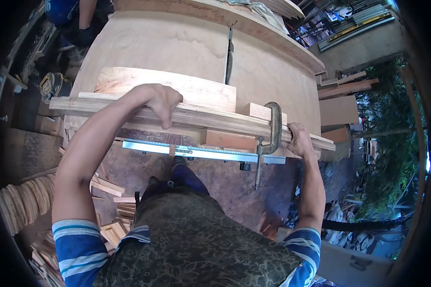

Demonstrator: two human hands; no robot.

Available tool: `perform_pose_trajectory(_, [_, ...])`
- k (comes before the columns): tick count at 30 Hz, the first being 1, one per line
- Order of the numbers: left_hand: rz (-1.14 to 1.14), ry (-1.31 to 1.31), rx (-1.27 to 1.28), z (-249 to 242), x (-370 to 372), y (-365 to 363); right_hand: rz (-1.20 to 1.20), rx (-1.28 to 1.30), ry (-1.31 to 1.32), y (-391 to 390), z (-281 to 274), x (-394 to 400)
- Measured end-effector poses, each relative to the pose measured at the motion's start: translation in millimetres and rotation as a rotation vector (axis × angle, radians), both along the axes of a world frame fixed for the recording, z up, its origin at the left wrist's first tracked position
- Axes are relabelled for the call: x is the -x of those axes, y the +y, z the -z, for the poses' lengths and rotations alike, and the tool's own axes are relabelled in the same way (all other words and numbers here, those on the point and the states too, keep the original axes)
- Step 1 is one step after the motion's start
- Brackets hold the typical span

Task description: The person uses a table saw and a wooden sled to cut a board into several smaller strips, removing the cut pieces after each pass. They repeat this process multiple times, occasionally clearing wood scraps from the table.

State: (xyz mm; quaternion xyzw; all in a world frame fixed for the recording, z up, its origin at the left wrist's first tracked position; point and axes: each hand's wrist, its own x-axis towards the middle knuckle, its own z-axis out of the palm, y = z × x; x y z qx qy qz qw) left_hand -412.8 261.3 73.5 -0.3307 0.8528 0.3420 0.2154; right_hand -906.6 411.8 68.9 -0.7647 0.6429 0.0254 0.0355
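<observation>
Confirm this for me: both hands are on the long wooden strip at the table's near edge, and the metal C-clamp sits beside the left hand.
Not quite. In the head view the C-clamp sits beside the right hand, not the left hand. The rest holds: both hands are on the long wooden strip at the near edge of the table.

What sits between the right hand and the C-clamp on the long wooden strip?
Nothing visible. The right hand grips the long wooden strip just beside the C-clamp, with only bare strip between them. The left hand rests on the same strip further along, with a small wood block on the clamp's far side.
</observation>
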Motion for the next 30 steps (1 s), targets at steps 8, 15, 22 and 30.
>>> perform_pose_trajectory(8, [-0.042, -0.002, 0.026, 10, -4, 4, 0.042, -0.020, -0.035, 1, 3, 2])
perform_pose_trajectory(15, [-0.098, 0.013, -0.001, 13, -2, 3, 0.006, 0.019, -0.073, 0, 2, 3])
perform_pose_trajectory(22, [-0.153, 0.032, 0.033, 17, -4, 9, 0.001, 0.032, -0.077, 3, 2, 3])
perform_pose_trajectory(30, [-0.161, 0.055, 0.052, 15, -6, 12, 0.024, -0.024, -0.077, 1, -8, -6])
